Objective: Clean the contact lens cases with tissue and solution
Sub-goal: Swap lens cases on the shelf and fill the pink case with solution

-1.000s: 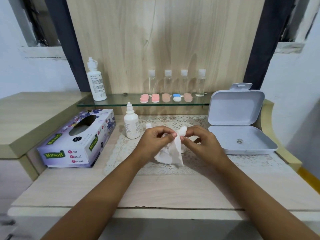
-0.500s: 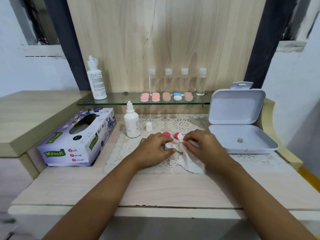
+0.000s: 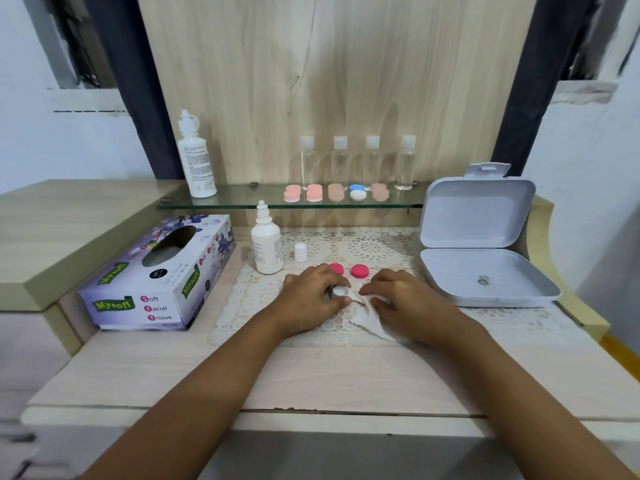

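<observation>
Meanwhile, the left hand (image 3: 308, 299) is pinching the lens case (image 3: 341, 291) steady while the right hand (image 3: 408, 306) is pinching tissue (image 3: 371, 321) to wipe it.

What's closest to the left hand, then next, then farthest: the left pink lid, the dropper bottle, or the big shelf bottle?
1. Left pink lid, right behind the left hand.
2. Dropper bottle, farther back and left.
3. Big white bottle, far back-left on the glass shelf.
</observation>
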### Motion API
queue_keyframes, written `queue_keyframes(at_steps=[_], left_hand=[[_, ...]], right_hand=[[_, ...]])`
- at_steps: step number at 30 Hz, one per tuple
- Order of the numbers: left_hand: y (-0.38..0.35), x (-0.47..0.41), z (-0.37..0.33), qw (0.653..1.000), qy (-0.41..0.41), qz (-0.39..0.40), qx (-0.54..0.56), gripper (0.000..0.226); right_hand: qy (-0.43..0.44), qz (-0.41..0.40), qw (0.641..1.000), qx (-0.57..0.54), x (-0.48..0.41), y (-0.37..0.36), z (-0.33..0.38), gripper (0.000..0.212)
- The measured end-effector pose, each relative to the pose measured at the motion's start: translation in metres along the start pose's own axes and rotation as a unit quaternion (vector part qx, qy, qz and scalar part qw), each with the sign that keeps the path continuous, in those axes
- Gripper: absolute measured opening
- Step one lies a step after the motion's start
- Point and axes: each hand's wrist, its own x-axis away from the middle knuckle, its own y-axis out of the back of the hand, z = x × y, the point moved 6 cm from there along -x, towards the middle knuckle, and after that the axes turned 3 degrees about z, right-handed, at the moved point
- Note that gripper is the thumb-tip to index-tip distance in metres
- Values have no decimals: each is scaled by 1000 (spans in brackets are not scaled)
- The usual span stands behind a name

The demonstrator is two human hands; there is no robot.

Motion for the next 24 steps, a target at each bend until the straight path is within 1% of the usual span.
queue_keyframes(at_steps=[3, 4, 5, 8, 9, 12, 13, 15, 18, 22, 24], left_hand=[[0, 0, 0, 1000, -1, -3, -4, 31], [0, 0, 0, 1000, -2, -4, -3, 31], [0, 0, 0, 1000, -2, -6, -1, 30], [0, 0, 0, 1000, 0, -6, 0, 31], [-1, 0, 0, 1000, -1, -6, -1, 31], [-1, -1, 0, 1000, -6, -7, -3, 30], [-1, -1, 0, 1000, -6, -6, -1, 30], [-1, -2, 1, 1000, -7, -4, 3, 31], [-2, -2, 2, 1000, -9, 0, 5, 30], [-2, -2, 2, 1000, -8, -5, 9, 29], [-2, -1, 2, 1000, -6, -7, 6, 30]], right_hand=[[2, 9, 998, 64, -2, -4, 2, 31], [4, 12, 997, 72, -2, -4, 3, 30], [6, 11, 997, 73, -2, -4, 4, 34], [10, -9, 998, 62, 0, -2, 5, 56], [2, -13, 999, 52, 1, -1, 3, 55], [-20, -6, 1000, 7, -1, -3, -6, 28], [-18, -8, 1000, -11, -2, -3, -8, 25], [-16, -9, 999, -31, -2, -3, -11, 25], [-14, -7, 999, -29, -1, -4, -11, 26], [-10, -3, 1000, 28, 1, -3, -3, 28], [-13, 5, 998, 62, 1, -3, 3, 32]])
